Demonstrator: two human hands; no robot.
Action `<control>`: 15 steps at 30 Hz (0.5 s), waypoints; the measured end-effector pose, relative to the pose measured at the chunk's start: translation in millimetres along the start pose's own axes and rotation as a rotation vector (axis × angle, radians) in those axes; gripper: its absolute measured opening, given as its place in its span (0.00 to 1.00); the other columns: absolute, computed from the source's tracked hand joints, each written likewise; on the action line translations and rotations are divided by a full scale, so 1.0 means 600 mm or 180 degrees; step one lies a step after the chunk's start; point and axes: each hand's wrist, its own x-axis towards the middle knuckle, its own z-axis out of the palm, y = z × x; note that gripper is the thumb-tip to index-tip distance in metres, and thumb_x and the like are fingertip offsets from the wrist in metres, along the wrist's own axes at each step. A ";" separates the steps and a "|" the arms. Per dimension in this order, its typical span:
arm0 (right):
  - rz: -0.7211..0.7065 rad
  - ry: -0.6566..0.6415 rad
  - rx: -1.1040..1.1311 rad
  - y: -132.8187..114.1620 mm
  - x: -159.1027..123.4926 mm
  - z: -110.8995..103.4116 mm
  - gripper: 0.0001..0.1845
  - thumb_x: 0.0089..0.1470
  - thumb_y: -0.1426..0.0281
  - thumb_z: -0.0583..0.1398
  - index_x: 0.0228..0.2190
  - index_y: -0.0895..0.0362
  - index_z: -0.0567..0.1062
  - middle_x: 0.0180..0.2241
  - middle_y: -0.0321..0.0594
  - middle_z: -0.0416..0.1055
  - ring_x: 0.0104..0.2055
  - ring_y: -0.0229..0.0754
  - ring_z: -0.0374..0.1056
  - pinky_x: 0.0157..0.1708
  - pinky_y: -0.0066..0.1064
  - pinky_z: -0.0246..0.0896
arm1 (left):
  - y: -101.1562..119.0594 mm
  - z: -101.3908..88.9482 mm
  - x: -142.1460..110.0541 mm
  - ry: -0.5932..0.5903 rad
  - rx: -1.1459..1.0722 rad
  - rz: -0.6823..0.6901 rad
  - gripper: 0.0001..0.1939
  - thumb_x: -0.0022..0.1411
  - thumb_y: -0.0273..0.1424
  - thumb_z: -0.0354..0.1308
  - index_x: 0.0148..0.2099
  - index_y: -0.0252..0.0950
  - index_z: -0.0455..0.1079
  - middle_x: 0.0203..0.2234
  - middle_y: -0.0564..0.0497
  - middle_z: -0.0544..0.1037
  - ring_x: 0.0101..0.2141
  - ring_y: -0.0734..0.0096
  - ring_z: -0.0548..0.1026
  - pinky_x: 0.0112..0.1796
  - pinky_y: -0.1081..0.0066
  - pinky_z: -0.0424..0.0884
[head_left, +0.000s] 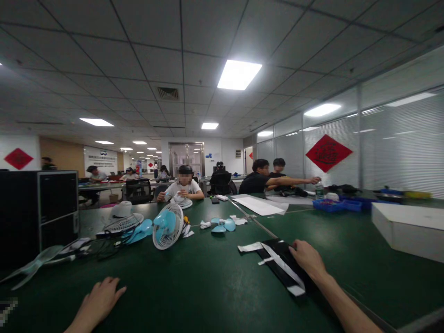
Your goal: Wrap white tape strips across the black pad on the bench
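Note:
My left hand (102,298) lies palm down on the green table at the lower left, its fingers spread and nothing in them. Right of centre is a flat black piece (277,263), like a folded sheet or bag, with white strips (282,263) across it and sticking out at its edges. My right hand (307,260) rests on its right side, palm down, the fingers lying on the black surface. The undersides of those fingers are hidden.
A white fan grille with blue blades (168,226) stands tilted beyond my left hand; loose blue blades (222,225) lie farther right. At left are a black computer case (57,203) and cables. A white box (409,226) and blue trays (328,205) stand right. Several people sit beyond.

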 end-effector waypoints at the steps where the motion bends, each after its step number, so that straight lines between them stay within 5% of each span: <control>1: -0.0006 0.0026 -0.0016 0.003 -0.004 -0.001 0.16 0.57 0.64 0.50 0.33 0.60 0.73 0.37 0.52 0.73 0.40 0.50 0.70 0.36 0.35 0.59 | 0.000 0.001 0.000 0.0012 0.0032 0.0006 0.33 0.57 0.45 0.43 0.59 0.31 0.63 0.57 0.37 0.65 0.54 0.50 0.65 0.47 0.53 0.67; 7: 0.0159 0.0096 0.0145 0.024 -0.033 -0.013 0.17 0.56 0.61 0.50 0.36 0.60 0.72 0.38 0.52 0.72 0.40 0.50 0.70 0.35 0.35 0.61 | 0.004 -0.002 -0.004 0.0052 -0.0052 0.0043 0.32 0.57 0.45 0.45 0.59 0.32 0.63 0.56 0.38 0.66 0.54 0.51 0.65 0.47 0.55 0.67; 15: 0.0167 -0.0449 0.0613 -0.013 -0.122 -0.051 0.22 0.54 0.52 0.49 0.28 0.54 0.72 0.30 0.47 0.77 0.33 0.51 0.72 0.29 0.37 0.60 | 0.008 -0.004 -0.009 0.0052 -0.0034 -0.0024 0.31 0.58 0.44 0.46 0.58 0.33 0.63 0.57 0.39 0.66 0.54 0.51 0.66 0.47 0.55 0.67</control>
